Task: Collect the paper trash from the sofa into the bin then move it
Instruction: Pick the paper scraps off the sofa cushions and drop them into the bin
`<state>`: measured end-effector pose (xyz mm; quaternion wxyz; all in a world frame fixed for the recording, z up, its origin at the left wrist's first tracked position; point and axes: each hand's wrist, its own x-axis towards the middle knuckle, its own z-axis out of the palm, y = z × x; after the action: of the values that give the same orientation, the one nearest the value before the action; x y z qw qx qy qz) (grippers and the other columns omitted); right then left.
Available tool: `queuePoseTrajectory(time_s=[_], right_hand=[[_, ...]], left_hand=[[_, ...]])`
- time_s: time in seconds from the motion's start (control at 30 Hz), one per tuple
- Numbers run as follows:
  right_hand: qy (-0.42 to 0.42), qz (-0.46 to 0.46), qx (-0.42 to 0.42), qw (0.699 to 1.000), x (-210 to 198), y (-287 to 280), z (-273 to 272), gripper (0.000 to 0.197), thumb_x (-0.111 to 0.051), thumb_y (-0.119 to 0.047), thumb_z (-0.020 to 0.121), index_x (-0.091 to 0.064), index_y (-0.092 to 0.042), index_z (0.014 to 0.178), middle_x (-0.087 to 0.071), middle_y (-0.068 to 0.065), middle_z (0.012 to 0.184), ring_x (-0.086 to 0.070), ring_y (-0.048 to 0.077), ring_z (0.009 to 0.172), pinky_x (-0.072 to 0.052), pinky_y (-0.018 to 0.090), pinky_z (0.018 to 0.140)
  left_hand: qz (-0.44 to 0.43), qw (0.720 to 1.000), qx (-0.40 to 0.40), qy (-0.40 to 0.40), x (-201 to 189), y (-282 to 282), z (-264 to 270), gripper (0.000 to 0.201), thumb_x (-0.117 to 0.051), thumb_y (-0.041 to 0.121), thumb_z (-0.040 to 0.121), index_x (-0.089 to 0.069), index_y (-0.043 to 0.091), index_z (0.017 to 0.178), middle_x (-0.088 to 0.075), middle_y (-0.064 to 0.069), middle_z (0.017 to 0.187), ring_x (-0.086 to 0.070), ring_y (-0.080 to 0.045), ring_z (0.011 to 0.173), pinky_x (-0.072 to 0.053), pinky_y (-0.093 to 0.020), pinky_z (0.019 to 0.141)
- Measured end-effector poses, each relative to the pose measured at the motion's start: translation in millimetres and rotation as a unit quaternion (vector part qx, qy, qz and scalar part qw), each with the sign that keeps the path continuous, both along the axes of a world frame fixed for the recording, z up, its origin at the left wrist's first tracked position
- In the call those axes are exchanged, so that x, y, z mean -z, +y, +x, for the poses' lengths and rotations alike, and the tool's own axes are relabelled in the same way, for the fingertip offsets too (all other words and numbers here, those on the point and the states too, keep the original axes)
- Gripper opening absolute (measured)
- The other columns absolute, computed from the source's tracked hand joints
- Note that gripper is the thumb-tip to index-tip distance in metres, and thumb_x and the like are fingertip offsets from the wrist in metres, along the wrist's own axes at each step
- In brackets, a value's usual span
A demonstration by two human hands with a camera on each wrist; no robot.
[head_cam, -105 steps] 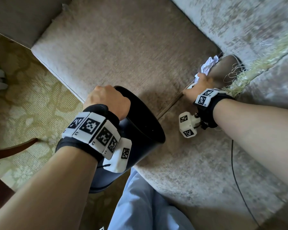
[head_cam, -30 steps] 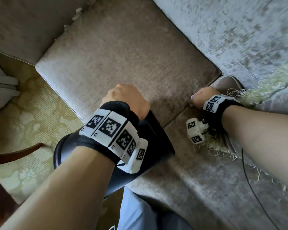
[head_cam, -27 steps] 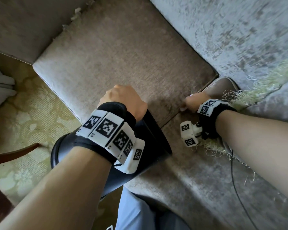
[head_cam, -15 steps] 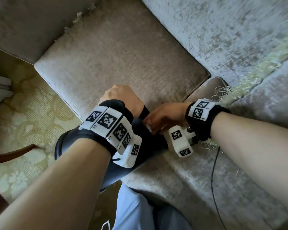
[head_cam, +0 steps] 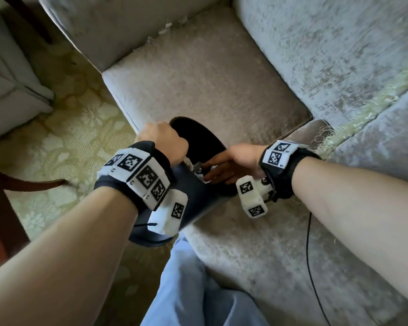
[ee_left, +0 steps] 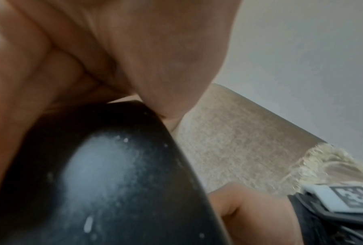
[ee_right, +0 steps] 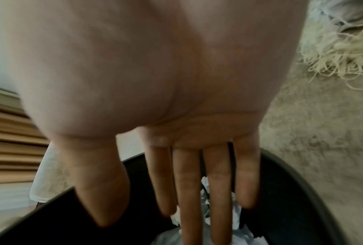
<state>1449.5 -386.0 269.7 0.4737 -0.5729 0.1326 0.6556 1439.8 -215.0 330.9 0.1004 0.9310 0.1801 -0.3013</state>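
A black round bin [head_cam: 193, 196] leans against the sofa's front edge, its mouth tipped toward the seat. My left hand [head_cam: 163, 142] grips the bin's rim [ee_left: 159, 126] from above. Over the bin's mouth my right hand [head_cam: 222, 168] stretches with straight, spread fingers [ee_right: 197, 190]. Crumpled white paper [ee_right: 201, 232] lies inside the bin under those fingers; a bit of it shows at the rim [head_cam: 198, 170] in the head view. The bin's black wall [ee_right: 50, 223] rings the paper.
The beige sofa seat cushion [head_cam: 210, 78] lies beyond the bin, with a grey fringed throw [head_cam: 339, 55] over the backrest and right cushion. A patterned yellow carpet [head_cam: 68, 142] is to the left, a dark wooden chair leg [head_cam: 21, 184] near it. My blue trouser leg [head_cam: 198, 290] is below.
My right hand left the gap between the cushions, brought the paper to the bin and now has straight fingers over its mouth, the paper below them. The bin's mouth has turned up into view.
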Motion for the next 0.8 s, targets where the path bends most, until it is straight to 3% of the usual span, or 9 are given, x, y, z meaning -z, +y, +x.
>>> queuePoseTrajectory(time_s=[0.07, 0.17, 0.27, 0.4, 0.53, 0.63, 0.73, 0.8], right_hand=[[-0.046, -0.043, 0.023, 0.998, 1, 17, 1, 0.023, -0.042, -0.028, 0.099, -0.061, -0.019, 0.11, -0.068, 0.007, 0.117, -0.065, 0.017, 0.091, -0.044, 0.024, 0.065], [-0.091, -0.071, 0.077, 0.99, 3, 50, 13, 0.023, -0.049, -0.032, 0.096, -0.058, -0.018, 0.111, -0.072, 0.005, 0.106, -0.064, 0.018, 0.086, -0.042, 0.023, 0.061], [-0.104, -0.075, 0.05, 0.99, 0, 97, 26, 0.021, -0.051, -0.034, 0.095, -0.059, -0.019, 0.107, -0.072, 0.001, 0.101, -0.063, 0.014, 0.079, -0.045, 0.023, 0.058], [-0.148, -0.087, 0.084, 0.981, 1, 158, 45, 0.018, -0.058, -0.028, 0.09, -0.062, -0.012, 0.096, -0.073, 0.006, 0.094, -0.061, 0.014, 0.071, -0.044, 0.022, 0.059], [-0.205, -0.101, 0.178, 0.957, -1, 228, 72, 0.01, -0.062, -0.019, 0.082, -0.064, -0.009, 0.082, -0.073, 0.011, 0.087, -0.058, 0.014, 0.058, -0.043, 0.02, 0.052], [-0.211, -0.094, 0.175, 0.957, -5, 276, 94, 0.01, -0.063, -0.023, 0.079, -0.066, -0.014, 0.082, -0.076, 0.007, 0.091, -0.062, 0.015, 0.066, -0.045, 0.023, 0.058], [-0.212, -0.085, 0.171, 0.958, -11, 314, 116, 0.013, -0.063, -0.028, 0.078, -0.068, -0.02, 0.087, -0.077, 0.0, 0.099, -0.066, 0.015, 0.08, -0.047, 0.027, 0.066], [-0.215, -0.094, 0.181, 0.955, -13, 329, 131, 0.015, -0.064, -0.028, 0.078, -0.069, -0.019, 0.09, -0.076, -0.002, 0.101, -0.065, 0.014, 0.083, -0.047, 0.027, 0.066]], left_hand=[[-0.015, 0.999, -0.033, 0.019, -5, 29, -9, 0.026, -0.046, 0.016, 0.089, -0.05, 0.0, 0.07, -0.053, -0.016, 0.082, -0.05, -0.029, 0.066, -0.04, -0.032, 0.055], [-0.069, 0.99, -0.115, 0.05, -11, 76, -21, 0.028, -0.042, 0.012, 0.091, -0.061, -0.008, 0.084, -0.064, -0.025, 0.09, -0.065, -0.039, 0.082, -0.056, -0.042, 0.072], [-0.112, 0.967, -0.219, 0.059, -12, 127, -36, 0.029, -0.042, 0.011, 0.091, -0.062, -0.01, 0.09, -0.069, -0.028, 0.096, -0.068, -0.041, 0.093, -0.058, -0.046, 0.084], [-0.173, 0.931, -0.315, 0.066, -6, 187, -43, 0.025, -0.042, 0.008, 0.091, -0.058, -0.007, 0.078, -0.068, -0.027, 0.07, -0.071, -0.037, 0.07, -0.062, -0.047, 0.068], [-0.178, 0.917, -0.355, 0.03, -11, 249, -29, 0.029, -0.042, 0.009, 0.086, -0.062, -0.013, 0.088, -0.071, -0.029, 0.081, -0.071, -0.043, 0.081, -0.06, -0.051, 0.075], [-0.181, 0.918, -0.352, 0.003, -23, 290, -6, 0.025, -0.042, 0.009, 0.091, -0.058, -0.006, 0.079, -0.071, -0.024, 0.081, -0.072, -0.038, 0.075, -0.061, -0.048, 0.071], [-0.171, 0.922, -0.347, -0.009, -32, 325, 22, 0.026, -0.042, 0.011, 0.091, -0.06, -0.007, 0.087, -0.071, -0.025, 0.078, -0.072, -0.04, 0.066, -0.062, -0.049, 0.066], [-0.161, 0.928, -0.337, -0.011, -35, 340, 42, 0.025, -0.043, 0.011, 0.09, -0.06, -0.007, 0.087, -0.071, -0.024, 0.078, -0.071, -0.039, 0.058, -0.061, -0.045, 0.053]])
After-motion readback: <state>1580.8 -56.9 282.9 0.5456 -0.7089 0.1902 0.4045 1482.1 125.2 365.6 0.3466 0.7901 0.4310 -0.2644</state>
